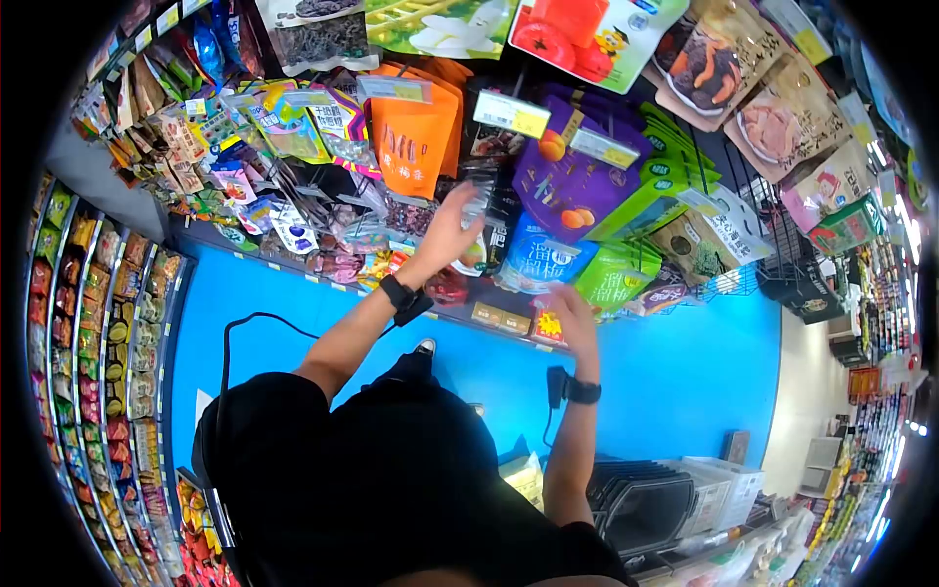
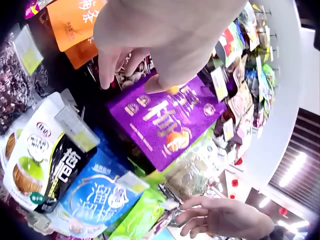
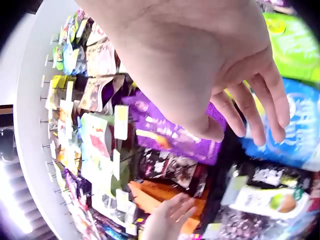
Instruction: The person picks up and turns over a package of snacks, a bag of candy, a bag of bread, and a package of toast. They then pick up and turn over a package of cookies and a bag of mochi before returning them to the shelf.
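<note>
My left hand [image 1: 455, 230] reaches up to the hanging snack bags, its fingers loosely bent with nothing between them. In the left wrist view its thumb overlaps the top edge of a purple bag [image 2: 165, 122] with orange fruit on it, and its fingers are before a dark bag [image 2: 135, 75] behind. An orange bag [image 1: 411, 137] hangs just beyond that hand. My right hand [image 1: 572, 318] is lower, fingers spread and holding nothing, in front of a blue bag [image 1: 543, 259] and a green bag [image 1: 616, 279]. In the right wrist view its fingers overlap the blue bag [image 3: 305, 125].
Price tags [image 1: 509, 112] stick out from the hooks between the bags. A shelf of packaged snacks [image 1: 98, 352] stands at the left. Below lies a blue floor [image 1: 675, 382], with dark stacked baskets [image 1: 641, 504] at the lower right. A cable [image 1: 227, 352] loops beside the left arm.
</note>
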Tool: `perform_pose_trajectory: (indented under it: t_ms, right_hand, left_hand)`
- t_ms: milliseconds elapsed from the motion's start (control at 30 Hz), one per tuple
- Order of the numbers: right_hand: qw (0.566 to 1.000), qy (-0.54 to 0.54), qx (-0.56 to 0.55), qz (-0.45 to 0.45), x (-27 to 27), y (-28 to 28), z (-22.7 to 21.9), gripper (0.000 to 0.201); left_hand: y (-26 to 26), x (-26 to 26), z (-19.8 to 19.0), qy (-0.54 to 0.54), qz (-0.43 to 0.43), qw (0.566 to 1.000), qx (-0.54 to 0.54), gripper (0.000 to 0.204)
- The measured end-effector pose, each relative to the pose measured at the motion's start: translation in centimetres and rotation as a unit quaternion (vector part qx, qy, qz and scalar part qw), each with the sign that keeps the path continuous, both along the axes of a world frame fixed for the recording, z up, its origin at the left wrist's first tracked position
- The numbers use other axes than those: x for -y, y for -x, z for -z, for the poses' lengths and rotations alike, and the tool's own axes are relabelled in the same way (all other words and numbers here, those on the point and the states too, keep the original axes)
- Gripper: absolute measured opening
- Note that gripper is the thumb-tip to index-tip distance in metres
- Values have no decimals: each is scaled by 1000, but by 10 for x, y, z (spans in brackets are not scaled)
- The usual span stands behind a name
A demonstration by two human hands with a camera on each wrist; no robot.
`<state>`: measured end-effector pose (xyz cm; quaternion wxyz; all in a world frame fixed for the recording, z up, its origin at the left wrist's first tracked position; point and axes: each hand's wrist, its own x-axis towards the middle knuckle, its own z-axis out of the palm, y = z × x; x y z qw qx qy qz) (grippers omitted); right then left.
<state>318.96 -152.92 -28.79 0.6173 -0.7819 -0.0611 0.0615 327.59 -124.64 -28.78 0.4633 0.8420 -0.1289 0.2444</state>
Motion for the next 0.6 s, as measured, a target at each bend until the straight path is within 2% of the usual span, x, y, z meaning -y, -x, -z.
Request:
perform_pose_trajectory:
  t_ms: [33, 67, 133, 167, 233, 267, 300, 367, 400, 433, 467, 500, 533, 600]
  right_hand:
    - [997, -64, -44, -18, -22, -16, -8, 22]
    - [995, -71, -40, -63, -42, -29, -20, 24]
    - [987, -83, -13, -138, -86, -60, -56, 28]
    - [983, -85, 10, -166, -105, -78, -73, 28]
    - [984, -74, 26, -161, -115, -103, -77, 29]
    - [985, -79, 22, -153, -119, -113, -78, 31]
    - [985, -73, 29, -153, -120, -121, -83, 35]
    - [986, -101, 22, -134, -117, -139, -78, 39]
    - [988, -91, 3, -124, -113, -147, -74, 47]
    - [989, -86, 3, -117, -106, -156, -67, 47]
    - [995, -55, 17, -76, -99, -163, -58, 51]
    - [999, -24, 31, -36, -93, -166, -56, 55]
    - [998, -25, 38, -38, -87, -167, -55, 62]
    - [999, 3, 41, -12, -77, -165, -50, 64]
  left_hand:
    - [-17, -4, 0, -1, -29, 999, 40, 50]
    - [-30, -6, 1, 4, -27, 999, 40, 50]
    - [-54, -4, -1, 84, -56, 993, -65, 63]
    - [-66, -1, -7, 95, -50, 992, -63, 63]
    - [-76, 2, -23, 141, -46, 989, -21, 74]
    - [-87, 3, -13, 118, -91, 986, -75, 81]
    - [-89, 5, -16, 136, -112, 983, -54, 68]
    - [-97, 2, -19, 125, -132, 980, -85, 61]
    - [-105, 2, -17, 150, -103, 982, -49, 58]
    - [-109, 0, -23, 175, -73, 982, -12, 54]
    - [-108, -3, -26, 147, -78, 985, -50, 62]
    - [-103, -3, -40, 196, -45, 979, -14, 54]
    - [-104, 0, -39, 185, -69, 980, -11, 52]
    - [-107, 3, -32, 171, -92, 981, -8, 50]
